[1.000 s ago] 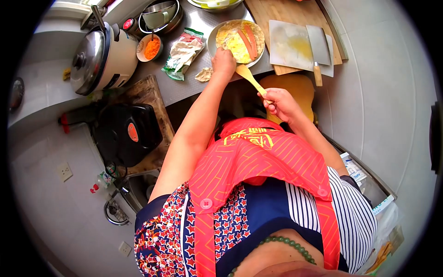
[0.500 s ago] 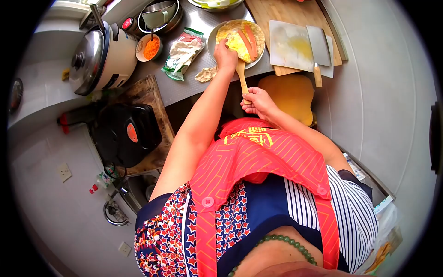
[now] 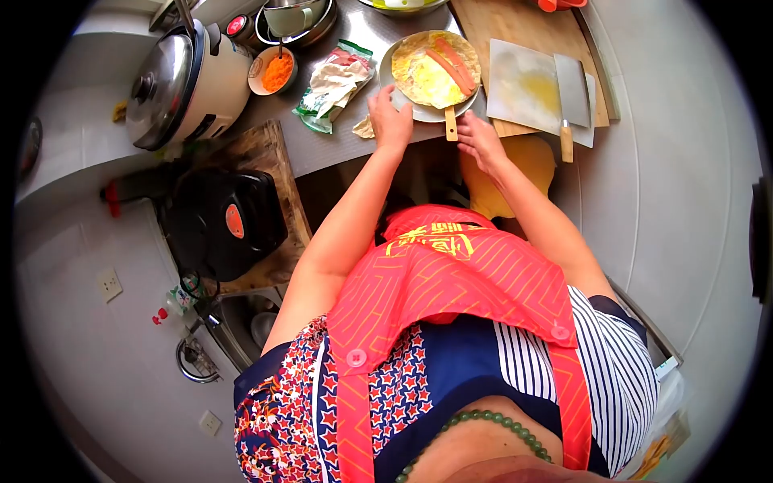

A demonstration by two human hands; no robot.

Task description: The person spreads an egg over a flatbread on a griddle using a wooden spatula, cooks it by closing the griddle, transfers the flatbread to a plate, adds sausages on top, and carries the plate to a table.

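Observation:
A flat pancake (image 3: 412, 74) with egg on it lies on a round plate (image 3: 439, 115). Two sausage strips (image 3: 451, 68) rest side by side on its right part. Under the pancake's near edge sits a wooden spatula, its handle (image 3: 451, 125) sticking out over the rim towards me. My left hand (image 3: 391, 122) is at the plate's left rim, fingers apart; whether it bears on the rim I cannot tell. Just right of the handle is my right hand (image 3: 481, 143), fingers loosely stretched and holding nothing.
Left of the plate lie an opened plastic packet (image 3: 334, 84) and a bowl of shredded orange food (image 3: 274, 71), beside a large lidded cooker (image 3: 181, 88). To the right, a cleaver (image 3: 571, 97) lies on a whitish sheet (image 3: 515, 80) over a wooden board (image 3: 499, 24).
My right hand has let go of the spatula handle and moved right. The spatula is further under the pancake. My left hand has drawn back from the pancake to the plate's rim.

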